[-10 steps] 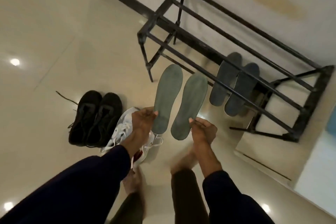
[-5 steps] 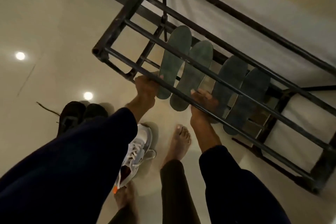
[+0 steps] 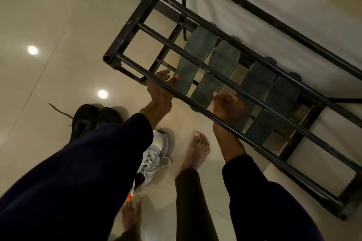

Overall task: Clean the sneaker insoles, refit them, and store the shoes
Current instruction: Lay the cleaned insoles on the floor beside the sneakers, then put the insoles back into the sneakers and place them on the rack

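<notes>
Two grey-green insoles stand side by side on the lower level of the black metal shoe rack (image 3: 135, 23), toes leaning up toward the wall. My left hand (image 3: 158, 88) reaches under the top bars. Its fingers are spread and its thumb touches the heel of the left insole (image 3: 195, 53). My right hand (image 3: 227, 105) grips the heel of the right insole (image 3: 219, 66), thumb on top. Behind my left arm on the floor lie a white sneaker (image 3: 156, 152) and a pair of black sneakers (image 3: 86, 117).
Two darker insoles (image 3: 256, 80) lean on the same rack level to the right. The rack's top bars cross over both wrists. My bare feet (image 3: 197, 148) stand on the glossy tiled floor before the rack. A wall runs behind it.
I have come closer to the rack. Both insoles have gone deeper under the top bars and now lean on the lower level. My left fingers have loosened from their insole.
</notes>
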